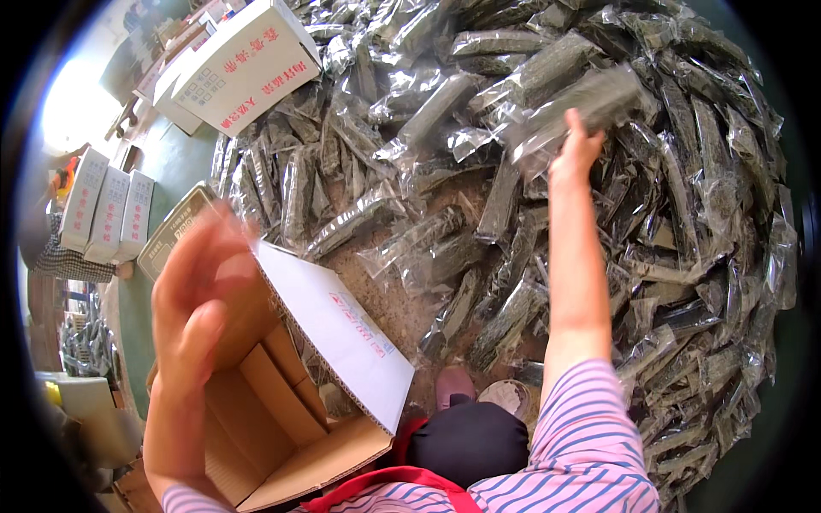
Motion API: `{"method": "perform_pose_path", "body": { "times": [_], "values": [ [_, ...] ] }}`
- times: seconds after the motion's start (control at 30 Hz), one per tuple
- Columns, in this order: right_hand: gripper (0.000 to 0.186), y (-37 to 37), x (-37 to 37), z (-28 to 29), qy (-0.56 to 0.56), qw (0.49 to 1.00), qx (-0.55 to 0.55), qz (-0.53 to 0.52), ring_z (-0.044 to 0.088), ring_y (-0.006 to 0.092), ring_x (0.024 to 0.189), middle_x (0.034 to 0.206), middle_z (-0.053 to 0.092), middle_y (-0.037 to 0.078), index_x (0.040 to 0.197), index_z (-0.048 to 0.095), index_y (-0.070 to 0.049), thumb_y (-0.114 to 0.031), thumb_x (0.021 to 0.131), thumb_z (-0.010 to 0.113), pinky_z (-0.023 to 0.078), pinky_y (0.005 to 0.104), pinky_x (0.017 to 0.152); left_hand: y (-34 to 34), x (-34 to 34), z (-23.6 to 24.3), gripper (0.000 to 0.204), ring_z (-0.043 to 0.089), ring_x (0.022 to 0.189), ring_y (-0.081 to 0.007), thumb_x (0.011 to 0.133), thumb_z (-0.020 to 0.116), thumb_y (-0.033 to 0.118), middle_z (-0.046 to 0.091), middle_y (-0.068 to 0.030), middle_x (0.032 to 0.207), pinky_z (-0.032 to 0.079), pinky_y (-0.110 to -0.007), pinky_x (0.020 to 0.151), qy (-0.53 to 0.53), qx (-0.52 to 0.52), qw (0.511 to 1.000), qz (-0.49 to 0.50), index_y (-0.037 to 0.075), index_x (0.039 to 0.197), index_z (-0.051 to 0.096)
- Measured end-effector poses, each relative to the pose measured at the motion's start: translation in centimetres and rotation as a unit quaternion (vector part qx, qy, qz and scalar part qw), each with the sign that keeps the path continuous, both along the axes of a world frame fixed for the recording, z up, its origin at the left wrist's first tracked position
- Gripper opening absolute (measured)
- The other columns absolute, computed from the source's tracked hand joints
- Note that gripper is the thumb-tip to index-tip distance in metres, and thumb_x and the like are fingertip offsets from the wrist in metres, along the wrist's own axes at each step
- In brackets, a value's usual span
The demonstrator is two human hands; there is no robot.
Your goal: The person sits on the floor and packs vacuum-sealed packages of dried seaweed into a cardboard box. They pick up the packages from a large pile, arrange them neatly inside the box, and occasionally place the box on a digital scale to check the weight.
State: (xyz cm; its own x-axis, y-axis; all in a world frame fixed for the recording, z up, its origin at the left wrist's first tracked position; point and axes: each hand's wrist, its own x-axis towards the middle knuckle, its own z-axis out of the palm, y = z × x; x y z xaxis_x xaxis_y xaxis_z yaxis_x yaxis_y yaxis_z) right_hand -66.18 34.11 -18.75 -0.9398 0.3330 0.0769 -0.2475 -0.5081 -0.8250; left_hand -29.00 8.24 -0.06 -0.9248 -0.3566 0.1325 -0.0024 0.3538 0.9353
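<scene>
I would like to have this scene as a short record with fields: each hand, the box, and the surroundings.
Left hand: blurred, thumb apart from fingers, above the open carton; contact unclear
Right hand: holding a clear-wrapped dark package above the pile
Carton: brown inside, white flap raised toward the pile
Pile: many dark bundles in clear wrapping, ahead and right
Far left: three white boxes side by side
</scene>
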Motion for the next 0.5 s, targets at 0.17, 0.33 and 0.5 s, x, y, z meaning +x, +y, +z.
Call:
{"method": "perform_pose_path", "body": {
  "times": [0.17, 0.33, 0.5],
  "values": [
    [0.099, -11.1, 13.6, 6.6, 0.429, 0.792, 0.211, 0.379, 0.022, 0.0306, 0.135, 0.146, 0.023, 0.018, 0.145, 0.011, -0.009, -0.053, 0.075, 0.066, 0.021, 0.0469, 0.108, 1.4, -10.2, -0.9, 0.069, 0.055, 0.11, -0.0288, 0.079, 0.068, 0.035, 0.053, -0.0192, 0.12, 0.044, -0.042, 0.094, 0.035, 0.173, 0.984, 0.019, 0.004, 0.132, 0.038],
    [0.09, -9.4, -8.6, 4.8, 0.1, 0.603, 0.792, -0.012, 0.007, 0.041, 0.137, 0.15, 0.011, 0.011, 0.136, 0.039, -0.033, -0.073, 0.059, 0.064, 0.013, 0.0657, 0.104, 0.2, -9.2, -1.5, 0.052, 0.06, 0.098, -0.028, 0.084, 0.062, 0.026, 0.058, -0.0176, 0.11, 0.051, -0.041, 0.084, 0.057, 0.351, 0.935, -0.004, -0.003, 0.123, 0.044],
    [0.04, -7.5, -7.4, -1.1, -0.009, 0.496, 0.865, -0.083, 0.013, 0.0405, 0.135, 0.143, 0.028, 0.011, 0.109, 0.061, -0.024, -0.034, 0.072, 0.071, 0.027, 0.0654, 0.098, -0.5, -6.0, -2.2, 0.055, 0.059, 0.101, -0.029, 0.086, 0.058, 0.03, 0.056, -0.0192, 0.115, 0.052, -0.041, 0.083, -0.007, 0.368, 0.93, 0.007, -0.005, 0.125, 0.042]
  ]
}}
